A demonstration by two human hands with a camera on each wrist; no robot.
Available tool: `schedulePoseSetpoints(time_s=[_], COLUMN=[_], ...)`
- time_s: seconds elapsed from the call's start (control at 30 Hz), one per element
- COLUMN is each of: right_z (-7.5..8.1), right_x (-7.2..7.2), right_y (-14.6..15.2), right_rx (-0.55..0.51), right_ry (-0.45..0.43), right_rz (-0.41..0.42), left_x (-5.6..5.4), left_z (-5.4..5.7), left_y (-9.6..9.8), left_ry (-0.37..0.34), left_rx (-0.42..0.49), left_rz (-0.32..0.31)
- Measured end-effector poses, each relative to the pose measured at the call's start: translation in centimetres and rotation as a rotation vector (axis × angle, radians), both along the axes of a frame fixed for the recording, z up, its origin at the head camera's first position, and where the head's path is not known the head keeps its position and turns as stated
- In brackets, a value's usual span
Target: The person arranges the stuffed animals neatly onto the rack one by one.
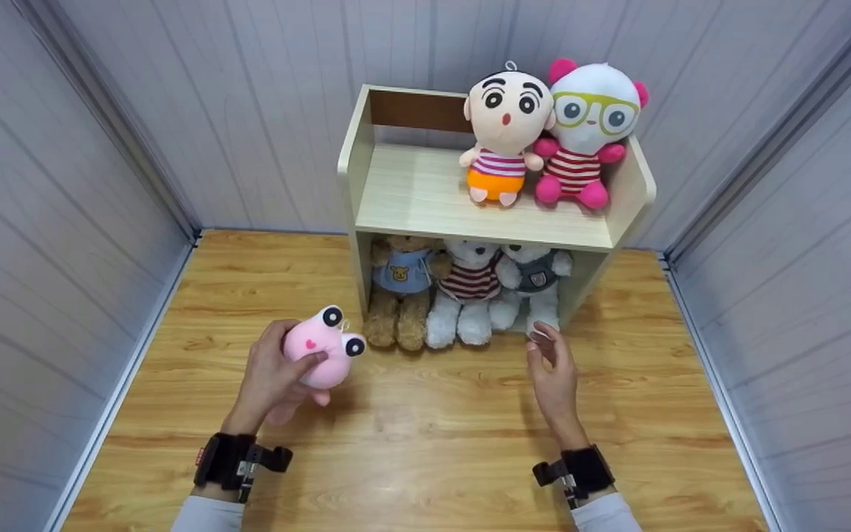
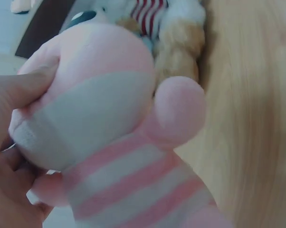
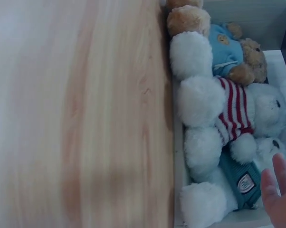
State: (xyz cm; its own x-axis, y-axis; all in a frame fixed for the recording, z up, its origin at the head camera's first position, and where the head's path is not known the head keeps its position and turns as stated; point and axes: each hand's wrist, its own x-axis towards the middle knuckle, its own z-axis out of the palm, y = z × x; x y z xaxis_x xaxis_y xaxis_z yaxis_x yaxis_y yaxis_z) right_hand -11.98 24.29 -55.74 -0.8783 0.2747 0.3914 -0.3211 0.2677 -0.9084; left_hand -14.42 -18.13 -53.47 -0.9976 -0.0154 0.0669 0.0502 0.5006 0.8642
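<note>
My left hand grips a pink plush frog by its head, thumb pressed into the face, left of the shelf. In the left wrist view the frog's pink-and-white striped body and one round arm show below the head. My right hand holds nothing, its fingers loosely bent, in front of the shelf's lower right corner. Closest to it sits a white bear in a dark vest. Beside that bear are a white bear in a red striped shirt and a brown bear in a blue shirt.
The pale two-level shelf stands against the back wall, the bears in its lower level. On top, towards the right, sit a plush boy in orange shorts and a pink-and-white panda with yellow glasses. Panel walls enclose the wooden floor.
</note>
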Motion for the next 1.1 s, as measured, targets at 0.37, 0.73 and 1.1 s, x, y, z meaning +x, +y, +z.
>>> schedulePoseSetpoints(time_s=[0.37, 0.73, 1.1], right_z=[0.7, -1.7, -1.7], right_x=[-0.2, -0.8, 0.0], right_y=[-1.3, -2.9, -7.0], right_rx=[-0.01, -0.046, -0.01], right_ry=[0.023, 0.04, -0.006], right_rz=[0.076, 0.269, 0.475], left_x=[0.6, 0.6, 0.9], left_z=[-0.1, 0.3, 0.4], left_y=[5.0, 10.7, 14.7], left_ry=[0.069, 0.13, 0.138], left_rx=[0.264, 0.452, 0.572], left_rz=[-0.019, 0.004, 0.036])
